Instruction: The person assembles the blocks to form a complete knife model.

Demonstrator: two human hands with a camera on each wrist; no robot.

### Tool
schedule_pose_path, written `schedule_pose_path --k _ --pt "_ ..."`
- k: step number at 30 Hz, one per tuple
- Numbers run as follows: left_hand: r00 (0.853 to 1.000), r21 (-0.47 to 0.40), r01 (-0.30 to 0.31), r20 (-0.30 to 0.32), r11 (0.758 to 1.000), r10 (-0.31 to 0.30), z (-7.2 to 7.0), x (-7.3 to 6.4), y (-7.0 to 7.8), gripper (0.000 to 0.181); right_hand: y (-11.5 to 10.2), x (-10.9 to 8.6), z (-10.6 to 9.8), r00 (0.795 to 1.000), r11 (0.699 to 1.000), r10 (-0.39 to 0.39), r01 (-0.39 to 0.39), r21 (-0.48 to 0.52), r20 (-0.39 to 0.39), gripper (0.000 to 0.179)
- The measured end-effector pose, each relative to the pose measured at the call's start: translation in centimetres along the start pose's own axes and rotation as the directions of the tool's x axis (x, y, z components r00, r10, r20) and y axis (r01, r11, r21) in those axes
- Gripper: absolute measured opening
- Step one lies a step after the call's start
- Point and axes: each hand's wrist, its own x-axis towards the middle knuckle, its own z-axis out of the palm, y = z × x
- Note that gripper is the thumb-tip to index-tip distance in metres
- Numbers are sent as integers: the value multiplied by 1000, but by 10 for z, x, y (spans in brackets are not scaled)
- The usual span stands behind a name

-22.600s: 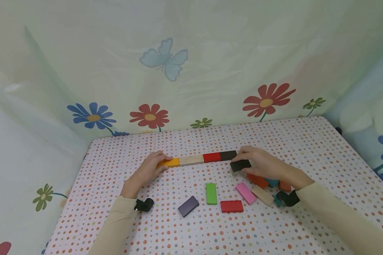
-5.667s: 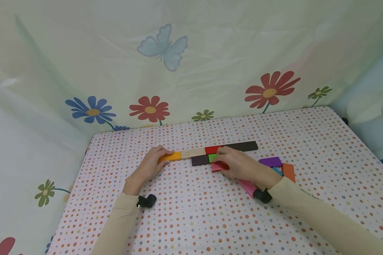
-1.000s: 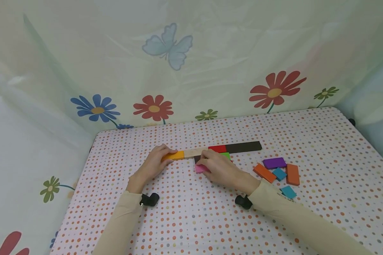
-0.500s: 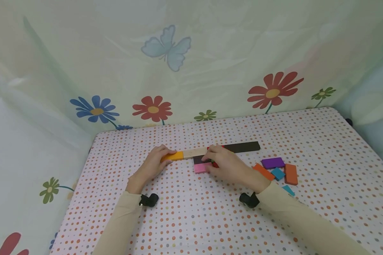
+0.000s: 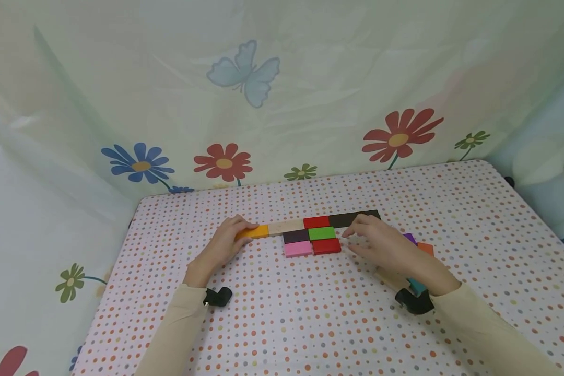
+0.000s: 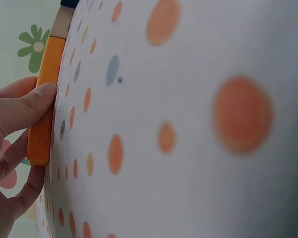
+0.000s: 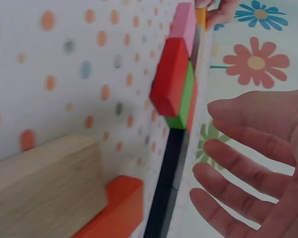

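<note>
My left hand [image 5: 224, 243] pinches the yellow-orange block [image 5: 259, 231] at the left end of a long row; in the left wrist view its thumb lies on that block [image 6: 46, 64]. Rightward in the row come a plain wood block [image 5: 285, 226], a red block [image 5: 316, 222] and two black blocks [image 5: 343, 220]. In front sit a dark block [image 5: 295, 236] and a green block [image 5: 321, 233], then a pink block [image 5: 298, 248] and a second red block [image 5: 326, 246]. My right hand [image 5: 385, 248] hovers right of them, fingers spread, holding nothing.
Under and behind the right arm lie loose blocks, partly hidden: purple [image 5: 409, 238], orange [image 5: 425, 248], plain wood [image 5: 391, 278] and teal [image 5: 416, 286]. The dotted tabletop [image 5: 282, 324] meets a flowered cloth [image 5: 319, 130] at the back.
My right hand has let go of the pink block and moved right. Since the oldest frame, a second black block has joined the row and the blocks in front were set. The left hand stays put.
</note>
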Motion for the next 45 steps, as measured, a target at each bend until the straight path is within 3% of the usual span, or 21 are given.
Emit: schedule_pose_path --k 9,16,22,26,33,38,45 --pt "1000 -4 -7 -2 1000 7 1 -2 0 36 8 -1 21 998 986 24 -34 164 58 24" --pt "1000 -15 -15 -4 1000 15 2 0 2 35 -1 9 31 995 992 55 -64 106 83 25" --pt "1000 -7 -18 -8 1000 18 2 2 0 35 -2 7 25 995 993 73 -79 93 69 28" --pt "1000 -9 -11 -7 1000 10 1 2 1 35 7 -2 14 995 993 73 -79 89 61 27" --pt "1000 -10 -6 -12 1000 6 -1 0 -1 35 27 -23 0 999 999 38 -38 -9 14 25" --pt "1000 -16 6 -6 1000 -6 -1 -1 -1 35 30 -43 1 998 997 55 -53 -64 34 25" --pt "1000 -5 0 -7 1000 0 1 0 -1 35 28 -67 8 998 996 63 -62 -63 11 25"
